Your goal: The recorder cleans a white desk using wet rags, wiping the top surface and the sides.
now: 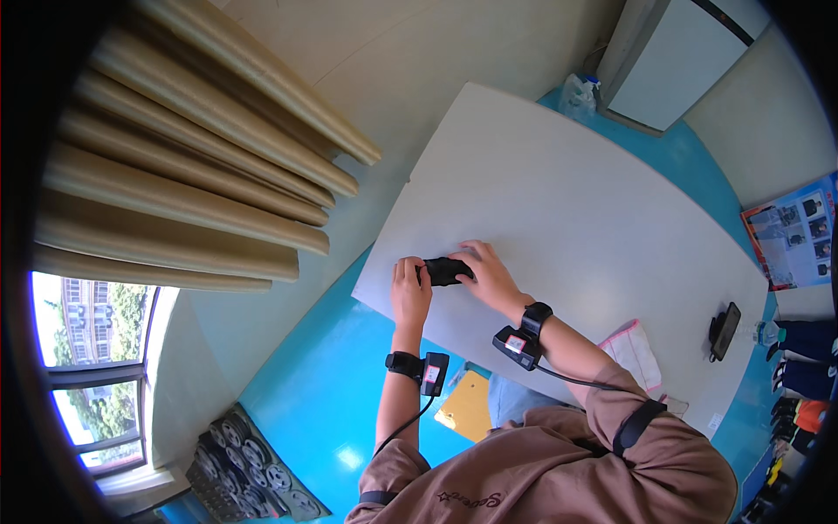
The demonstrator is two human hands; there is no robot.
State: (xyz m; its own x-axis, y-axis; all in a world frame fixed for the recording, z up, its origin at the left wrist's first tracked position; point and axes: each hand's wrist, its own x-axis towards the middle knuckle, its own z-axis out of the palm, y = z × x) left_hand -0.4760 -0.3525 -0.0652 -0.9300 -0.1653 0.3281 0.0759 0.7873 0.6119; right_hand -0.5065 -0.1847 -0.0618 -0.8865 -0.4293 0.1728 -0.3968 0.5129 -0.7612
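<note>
A dark, glossy, oblong object (446, 271), whose exact kind I cannot tell, lies between my two hands over the left part of the white table (524, 190). My left hand (411, 288) grips its left end, thumb and fingers closed around the edge. At its right end, my right hand (486, 272) holds it between the thumb and the fingers. The underside of the object is hidden. Both forearms wear black straps with small boxed devices and cables.
A pink-edged white cloth (634, 354) lies near the table's front edge. To the right are a phone on a black holder (724, 331) and a plastic bottle (767, 333). A yellow stool seat (466, 407) is below the table edge; tan curtains (216, 157) hang at the left.
</note>
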